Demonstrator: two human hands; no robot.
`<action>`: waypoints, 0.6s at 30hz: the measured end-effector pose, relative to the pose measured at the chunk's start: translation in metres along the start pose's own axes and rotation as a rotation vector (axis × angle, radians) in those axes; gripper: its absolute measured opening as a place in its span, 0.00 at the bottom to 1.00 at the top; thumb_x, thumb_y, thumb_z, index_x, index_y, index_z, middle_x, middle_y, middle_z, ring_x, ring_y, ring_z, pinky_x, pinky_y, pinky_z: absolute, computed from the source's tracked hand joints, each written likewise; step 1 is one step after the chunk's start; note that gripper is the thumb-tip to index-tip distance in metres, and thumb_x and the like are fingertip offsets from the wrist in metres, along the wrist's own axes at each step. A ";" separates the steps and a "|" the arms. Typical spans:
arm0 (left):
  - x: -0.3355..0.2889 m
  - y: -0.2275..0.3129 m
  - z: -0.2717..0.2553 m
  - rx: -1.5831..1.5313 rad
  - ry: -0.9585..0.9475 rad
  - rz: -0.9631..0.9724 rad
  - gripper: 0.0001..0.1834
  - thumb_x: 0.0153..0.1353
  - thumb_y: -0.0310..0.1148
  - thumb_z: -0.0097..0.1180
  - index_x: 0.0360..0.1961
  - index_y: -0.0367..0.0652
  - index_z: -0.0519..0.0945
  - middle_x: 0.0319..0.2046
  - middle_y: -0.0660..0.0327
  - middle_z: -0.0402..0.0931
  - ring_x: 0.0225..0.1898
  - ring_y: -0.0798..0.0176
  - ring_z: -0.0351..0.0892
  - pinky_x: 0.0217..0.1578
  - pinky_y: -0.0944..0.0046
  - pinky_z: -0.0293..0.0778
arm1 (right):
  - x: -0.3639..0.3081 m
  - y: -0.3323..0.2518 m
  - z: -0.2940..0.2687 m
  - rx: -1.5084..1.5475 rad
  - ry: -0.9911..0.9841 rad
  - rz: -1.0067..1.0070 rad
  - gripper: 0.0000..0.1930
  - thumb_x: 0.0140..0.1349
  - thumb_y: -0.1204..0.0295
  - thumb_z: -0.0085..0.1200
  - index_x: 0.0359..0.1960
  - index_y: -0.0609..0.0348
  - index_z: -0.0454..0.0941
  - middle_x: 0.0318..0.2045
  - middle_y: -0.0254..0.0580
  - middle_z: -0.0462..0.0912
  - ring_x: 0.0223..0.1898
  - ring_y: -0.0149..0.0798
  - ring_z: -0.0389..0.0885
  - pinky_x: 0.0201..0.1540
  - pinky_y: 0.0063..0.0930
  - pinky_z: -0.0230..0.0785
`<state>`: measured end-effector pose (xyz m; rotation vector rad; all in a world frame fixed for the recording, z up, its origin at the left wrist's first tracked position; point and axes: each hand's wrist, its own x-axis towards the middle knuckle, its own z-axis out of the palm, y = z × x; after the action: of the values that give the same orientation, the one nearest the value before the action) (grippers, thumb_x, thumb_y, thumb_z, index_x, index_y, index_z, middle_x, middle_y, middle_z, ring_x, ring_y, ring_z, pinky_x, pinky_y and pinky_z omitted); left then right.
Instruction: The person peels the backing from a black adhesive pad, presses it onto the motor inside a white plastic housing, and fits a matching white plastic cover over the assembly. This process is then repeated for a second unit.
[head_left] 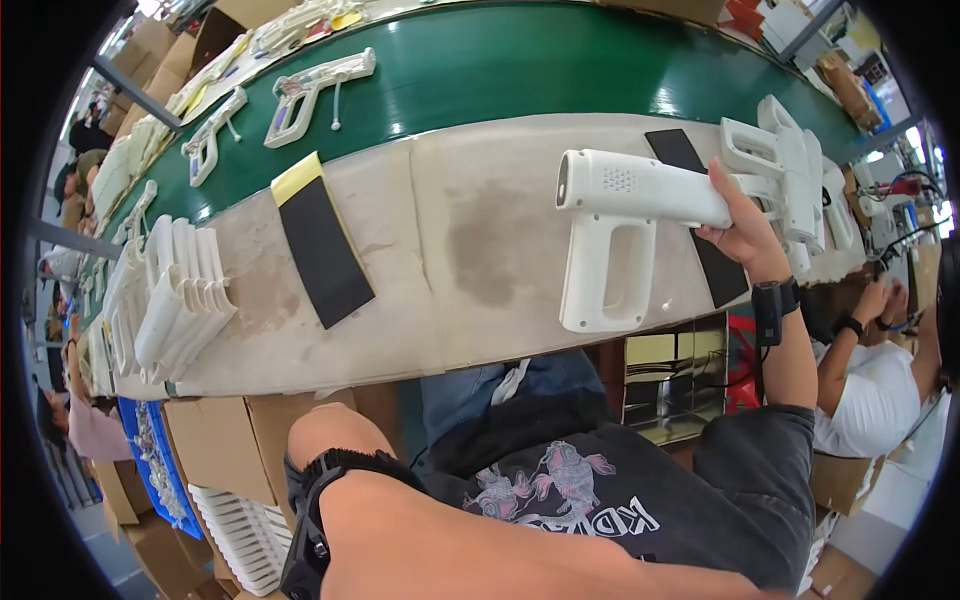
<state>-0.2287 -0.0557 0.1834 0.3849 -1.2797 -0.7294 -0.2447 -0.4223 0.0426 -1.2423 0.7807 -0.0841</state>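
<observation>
My right hand (742,225) is closed round the right end of a white gun-shaped plastic housing (680,190). The housing has a wide looped handle, small screw holes and a patch of vent holes, and it is held over the near right of the worktable (400,340). Under it lies a black strip (718,265), partly covered. Low in the view my left forearm crosses in front of my body, with a black strap at the wrist. Only a rounded part of my left hand (340,428) shows below the table edge. Its fingers are hidden.
More white housings (795,190) stand at the right; several white curved parts (180,300) are stacked at the left. A black strip with a yellow end (325,250) lies between. Beyond, a green conveyor (480,80) carries open gun-shaped halves (300,95). Another person (875,390) sits at the right.
</observation>
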 end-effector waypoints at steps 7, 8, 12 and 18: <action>-0.009 -0.003 -0.012 -0.124 -0.029 -0.015 0.20 0.63 0.39 0.62 0.49 0.35 0.81 0.50 0.47 0.79 0.50 0.46 0.79 0.52 0.53 0.75 | -0.033 0.004 -0.043 0.130 0.099 -0.058 0.23 0.69 0.49 0.60 0.50 0.55 0.77 0.37 0.35 0.83 0.31 0.30 0.83 0.23 0.20 0.75; -0.009 -0.003 -0.013 -0.145 -0.040 -0.024 0.20 0.63 0.40 0.62 0.49 0.35 0.81 0.50 0.47 0.79 0.50 0.46 0.79 0.52 0.53 0.74 | -0.042 0.001 -0.046 0.181 0.091 -0.092 0.23 0.69 0.49 0.60 0.51 0.56 0.77 0.38 0.36 0.83 0.32 0.31 0.83 0.23 0.19 0.75; -0.006 -0.008 -0.016 -0.230 -0.068 -0.053 0.21 0.64 0.41 0.61 0.49 0.35 0.80 0.50 0.48 0.79 0.50 0.47 0.78 0.53 0.53 0.74 | -0.061 -0.010 -0.071 0.301 0.086 -0.160 0.25 0.71 0.51 0.57 0.56 0.59 0.75 0.42 0.40 0.84 0.33 0.36 0.84 0.22 0.18 0.74; 0.005 -0.026 -0.012 -0.465 -0.088 -0.079 0.22 0.66 0.44 0.59 0.49 0.34 0.80 0.50 0.48 0.78 0.51 0.49 0.78 0.53 0.54 0.73 | -0.083 -0.017 -0.120 0.500 -0.037 -0.250 0.24 0.75 0.54 0.52 0.64 0.57 0.70 0.53 0.53 0.80 0.41 0.57 0.83 0.24 0.20 0.73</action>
<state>-0.2234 -0.0790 0.1672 0.0239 -1.1379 -1.0902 -0.3691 -0.4879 0.0851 -0.8540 0.5241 -0.4332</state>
